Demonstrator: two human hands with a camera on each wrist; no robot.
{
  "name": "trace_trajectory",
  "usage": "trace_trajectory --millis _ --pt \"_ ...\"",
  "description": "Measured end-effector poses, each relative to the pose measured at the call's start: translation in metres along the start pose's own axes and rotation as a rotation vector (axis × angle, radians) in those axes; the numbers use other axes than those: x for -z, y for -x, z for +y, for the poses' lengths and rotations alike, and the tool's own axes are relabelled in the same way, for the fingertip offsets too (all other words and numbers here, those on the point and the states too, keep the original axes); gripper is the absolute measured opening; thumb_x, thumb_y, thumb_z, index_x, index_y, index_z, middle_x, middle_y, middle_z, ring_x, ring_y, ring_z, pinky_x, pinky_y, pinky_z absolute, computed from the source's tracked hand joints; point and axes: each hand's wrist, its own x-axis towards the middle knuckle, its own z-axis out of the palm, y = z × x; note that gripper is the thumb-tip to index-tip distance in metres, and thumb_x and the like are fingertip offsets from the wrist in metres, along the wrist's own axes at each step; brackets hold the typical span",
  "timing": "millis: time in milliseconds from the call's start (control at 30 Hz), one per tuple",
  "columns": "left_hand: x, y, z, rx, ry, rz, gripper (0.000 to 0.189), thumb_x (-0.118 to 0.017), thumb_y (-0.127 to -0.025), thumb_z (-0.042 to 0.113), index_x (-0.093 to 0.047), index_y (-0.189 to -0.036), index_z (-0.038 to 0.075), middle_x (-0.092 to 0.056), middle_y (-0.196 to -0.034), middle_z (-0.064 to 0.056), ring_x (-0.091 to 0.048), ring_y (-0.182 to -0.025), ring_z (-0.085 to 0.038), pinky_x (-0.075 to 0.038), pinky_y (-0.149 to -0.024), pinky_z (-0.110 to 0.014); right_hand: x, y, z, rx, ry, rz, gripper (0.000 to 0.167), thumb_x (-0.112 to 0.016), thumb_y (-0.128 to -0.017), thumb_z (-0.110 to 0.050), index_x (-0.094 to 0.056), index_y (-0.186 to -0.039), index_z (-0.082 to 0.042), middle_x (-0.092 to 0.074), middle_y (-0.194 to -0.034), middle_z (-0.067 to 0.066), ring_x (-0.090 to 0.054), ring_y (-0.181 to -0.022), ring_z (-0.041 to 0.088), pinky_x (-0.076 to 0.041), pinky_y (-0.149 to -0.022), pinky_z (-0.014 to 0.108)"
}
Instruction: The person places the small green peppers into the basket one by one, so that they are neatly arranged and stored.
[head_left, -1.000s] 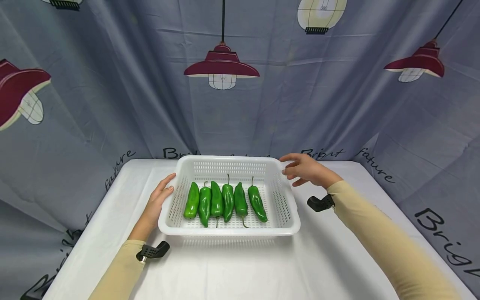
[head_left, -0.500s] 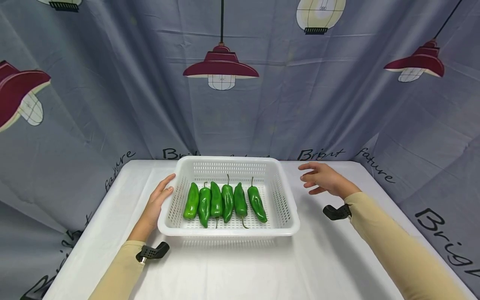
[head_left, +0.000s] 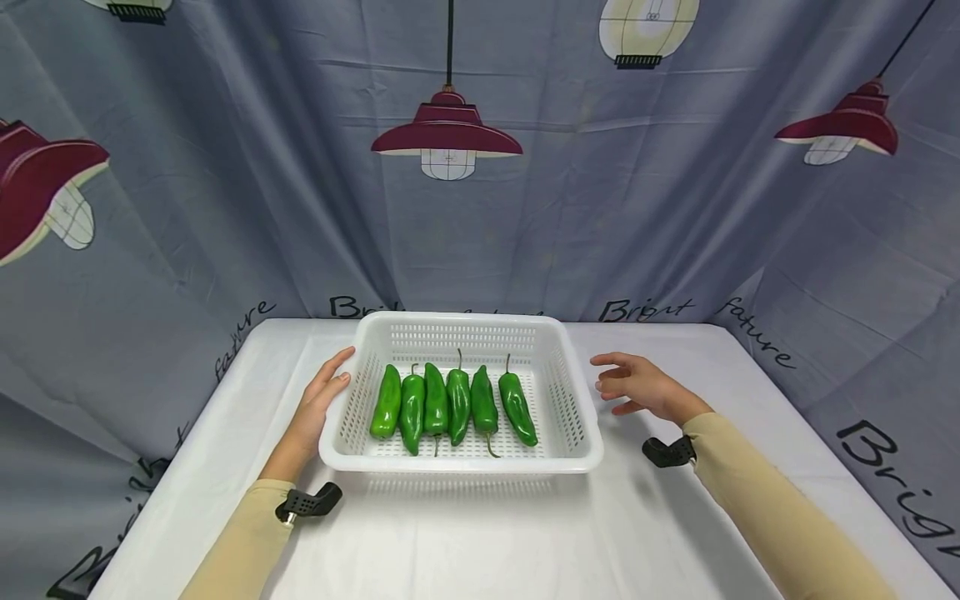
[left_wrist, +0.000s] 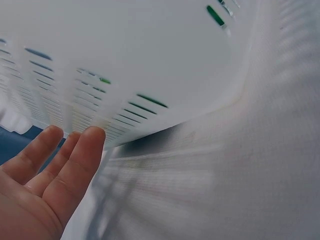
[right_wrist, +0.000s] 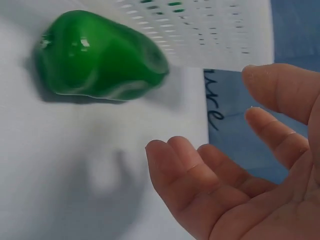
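A white perforated plastic basket (head_left: 457, 465) holds several green chili peppers (head_left: 458, 407), lying side by side on its floor. My left hand (head_left: 313, 408) is at the basket's left side, its extended fingertips right at the slotted wall (left_wrist: 130, 65) in the left wrist view. Right of the basket, my right hand (head_left: 645, 387) hovers with relaxed fingers spread and nothing in them. In the right wrist view, a blunt glossy green pepper (right_wrist: 100, 57) lies on the white surface beside the perforated wall (right_wrist: 210, 40). Outside the basket in the head view, no pepper shows.
The basket sits towards the back of a table with a white cloth (head_left: 465, 542). A blue-grey curtain (head_left: 570, 233) printed with lamps and lettering hangs behind and on both sides. Black wrist cameras (head_left: 669, 452) are worn on both wrists.
My right hand has moved off the basket's right rim, first rightwards, then lower and closer to the front. My left hand and the basket with its peppers keep their places.
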Motion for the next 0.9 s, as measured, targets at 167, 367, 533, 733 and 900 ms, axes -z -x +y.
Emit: trace_trajectory --millis 167,367,533,733,900 --pt "0.0 0.0 0.001 -0.003 0.011 -0.001 0.054 -0.034 -0.111 0.029 -0.023 -0.162 0.016 -0.021 -0.17 -0.013 -0.028 -0.152 -0.035 -0.044 -0.098 -0.007 -0.012 -0.006 0.01 -0.005 -0.016 -0.009 0.071 -0.072 -0.094 -0.021 -0.037 -0.154 -0.005 -0.044 -0.152 0.032 -0.064 -0.122 0.037 -0.06 -0.09 0.05" --pt "0.0 0.0 0.0 -0.009 0.018 -0.006 0.054 -0.034 -0.111 0.028 -0.022 -0.162 0.015 -0.021 -0.17 -0.013 -0.027 -0.152 -0.038 -0.045 -0.098 -0.007 -0.025 -0.013 0.017 -0.006 -0.017 -0.017 0.072 -0.075 -0.088 -0.018 -0.042 -0.151 -0.006 -0.054 -0.145 0.027 -0.069 -0.106 0.025 -0.062 -0.083 0.044" --pt "-0.001 0.001 0.001 -0.006 0.028 -0.006 0.054 -0.034 -0.111 0.028 -0.022 -0.162 0.015 -0.021 -0.17 -0.013 -0.039 -0.146 -0.022 -0.046 -0.098 -0.008 -0.035 -0.016 0.017 0.029 0.003 -0.024 0.057 -0.072 -0.089 -0.013 -0.052 -0.143 -0.005 -0.056 -0.141 0.029 -0.07 -0.099 0.023 -0.063 -0.079 0.045" --pt "-0.001 0.0 0.001 -0.006 0.021 -0.007 0.054 -0.035 -0.111 0.028 -0.022 -0.162 0.014 -0.022 -0.17 -0.013 -0.045 -0.127 0.006 -0.046 -0.098 -0.009 -0.043 -0.016 0.013 0.046 0.069 -0.002 0.048 -0.071 -0.089 -0.01 -0.058 -0.134 -0.004 -0.063 -0.129 0.025 -0.072 -0.09 0.022 -0.064 -0.073 0.043" --pt "0.0 0.0 0.001 -0.005 0.015 -0.003 0.054 -0.035 -0.111 0.028 -0.023 -0.162 0.015 -0.023 -0.169 -0.013 -0.043 -0.133 -0.005 -0.047 -0.098 -0.01 -0.046 -0.017 0.012 0.053 0.091 0.001 0.043 -0.07 -0.09 -0.01 -0.059 -0.13 0.0 -0.066 -0.119 0.023 -0.072 -0.085 0.022 -0.064 -0.07 0.043"
